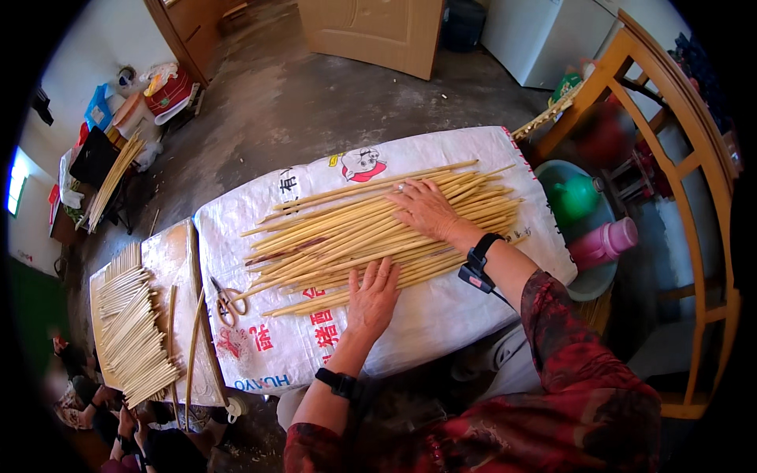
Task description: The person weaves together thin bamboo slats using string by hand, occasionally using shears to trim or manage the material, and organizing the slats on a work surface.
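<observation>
A broad pile of long, pale yellow stalks point(331, 243) lies side by side across a white printed woven sack point(236, 206) spread over the table. My right hand point(426, 209) rests flat on the far part of the pile, its fingers spread. Nearer me, my left hand point(374, 299) lies palm down with fingers stretched over the pile's near edge. Neither hand grips a stalk. To the left of the pile, scissors point(228, 303) with brown handles lie on the sack beside a small tangle of reddish string point(232, 342).
A lower board point(203, 378) at the left carries many short cut stalks point(130, 335); another person's hands point(130, 430) are below it. On the right stand a basin point(597, 285) holding a green item and a pink container point(603, 243), and a wooden frame point(684, 169).
</observation>
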The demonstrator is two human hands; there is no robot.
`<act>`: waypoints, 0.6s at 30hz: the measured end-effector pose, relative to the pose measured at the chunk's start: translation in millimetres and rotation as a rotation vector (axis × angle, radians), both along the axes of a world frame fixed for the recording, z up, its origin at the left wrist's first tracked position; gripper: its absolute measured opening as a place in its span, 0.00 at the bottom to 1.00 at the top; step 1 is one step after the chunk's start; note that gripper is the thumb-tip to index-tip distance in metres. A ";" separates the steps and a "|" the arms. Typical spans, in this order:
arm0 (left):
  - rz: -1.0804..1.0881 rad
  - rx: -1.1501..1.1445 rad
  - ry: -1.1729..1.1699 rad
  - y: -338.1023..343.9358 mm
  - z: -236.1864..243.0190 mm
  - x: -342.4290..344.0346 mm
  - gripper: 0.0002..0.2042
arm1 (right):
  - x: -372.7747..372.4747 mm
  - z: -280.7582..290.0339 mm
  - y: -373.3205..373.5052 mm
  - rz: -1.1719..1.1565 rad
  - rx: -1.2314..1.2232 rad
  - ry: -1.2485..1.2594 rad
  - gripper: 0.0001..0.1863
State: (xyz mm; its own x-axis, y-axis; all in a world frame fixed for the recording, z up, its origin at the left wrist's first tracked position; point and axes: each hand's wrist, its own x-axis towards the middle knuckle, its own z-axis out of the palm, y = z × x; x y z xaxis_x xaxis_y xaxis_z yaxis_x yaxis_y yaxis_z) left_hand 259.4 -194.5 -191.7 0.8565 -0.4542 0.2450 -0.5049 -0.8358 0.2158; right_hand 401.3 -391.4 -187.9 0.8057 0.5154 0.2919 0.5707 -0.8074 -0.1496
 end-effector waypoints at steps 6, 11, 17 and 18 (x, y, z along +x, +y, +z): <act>-0.002 -0.096 -0.023 -1.9 -7.5 6.3 0.21 | 6.2 2.0 5.9 0.052 -0.004 0.030 0.23; -0.062 -0.091 -0.061 -2.8 -4.4 11.6 0.21 | 11.9 7.8 0.1 0.029 -0.007 0.033 0.20; -0.094 -0.100 -0.043 0.6 0.8 5.1 0.21 | 34.8 25.8 37.6 0.097 0.065 -0.053 0.11; -0.087 -0.086 -0.045 1.5 3.7 4.4 0.21 | 37.7 26.8 44.0 0.070 0.027 -0.010 0.11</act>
